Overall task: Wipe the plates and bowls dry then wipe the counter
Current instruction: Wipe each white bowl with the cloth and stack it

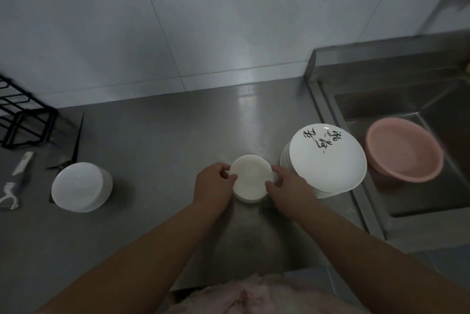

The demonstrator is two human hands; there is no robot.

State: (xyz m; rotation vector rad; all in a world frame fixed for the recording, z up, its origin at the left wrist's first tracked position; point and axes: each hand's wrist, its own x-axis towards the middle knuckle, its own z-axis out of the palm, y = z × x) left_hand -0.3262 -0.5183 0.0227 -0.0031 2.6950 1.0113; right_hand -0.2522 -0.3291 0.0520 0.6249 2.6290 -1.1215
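Left hand [213, 184] and right hand [287, 185], fingers curled on small dish [250, 176] rim

the small dish [250, 176] is creamy off-white and plain. the stack of plates [328, 161] is white, its top plate marked with black brush characters. the stack of bowls [81, 187] is plain white. the basin [404, 152] is pink. the counter [157, 135] is dull grey steel, the rack [23, 120] black.
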